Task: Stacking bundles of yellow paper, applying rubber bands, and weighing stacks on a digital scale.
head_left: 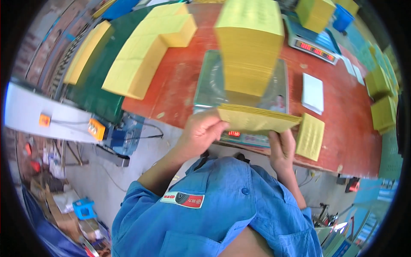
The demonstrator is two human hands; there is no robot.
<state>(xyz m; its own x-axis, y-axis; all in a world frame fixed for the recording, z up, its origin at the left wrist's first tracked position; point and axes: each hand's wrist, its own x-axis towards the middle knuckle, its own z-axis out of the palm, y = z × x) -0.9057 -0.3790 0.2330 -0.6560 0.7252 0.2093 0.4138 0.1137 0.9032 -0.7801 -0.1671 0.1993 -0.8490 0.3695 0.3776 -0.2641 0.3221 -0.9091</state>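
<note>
Between my two hands is a thin stack of yellow paper sheets [257, 120], held on edge just in front of a scale. My left hand [203, 130] pinches its left end, and my right hand [282, 147] grips it near the lower right corner. Behind it a tall block of yellow paper [250, 60] stands on the scale's platform [205, 88]. Part of the scale's lit red display shows below the held sheets. A smaller flat pile of yellow paper [311, 137] lies on the table right of my right hand.
Blocks of yellow paper [132, 64] line the left of the red table [171, 92], beside a green belt [96, 100]. White paper slips [313, 92] lie to the right. A second scale [310, 40] carries another yellow block, near a blue cup [342, 18]. More yellow stacks [383, 113] stand far right.
</note>
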